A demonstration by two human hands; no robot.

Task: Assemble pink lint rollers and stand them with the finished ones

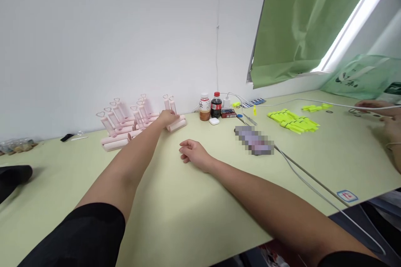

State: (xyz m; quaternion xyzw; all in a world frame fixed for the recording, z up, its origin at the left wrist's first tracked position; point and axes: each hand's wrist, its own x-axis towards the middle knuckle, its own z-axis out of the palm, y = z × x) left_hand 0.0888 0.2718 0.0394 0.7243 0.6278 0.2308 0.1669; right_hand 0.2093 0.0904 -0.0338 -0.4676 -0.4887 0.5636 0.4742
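My left hand [168, 118] reaches to the back of the table, its fingers closed around the base of a pale pink tube [172, 106] with a heart-shaped loop on top. Part of the grip is hidden behind the hand. Beside it lie pink cylinders [177, 125]. Left of my forearm, several more heart-topped tubes [118, 112] lean upright among pink cylinders [116, 143] lying in rows. Nearer to me, my right hand [194, 155] rests on the table with nothing in it, fingers loosely bent and apart.
Behind are a juice bottle [204, 107], a cola bottle [216, 105], a white case [214, 121] and a charger [226, 103]. A pixelated phone-like object [254, 140], cables and neon-yellow bundles [293, 121] lie rightward. Another person's hands [390, 123] work at far right.
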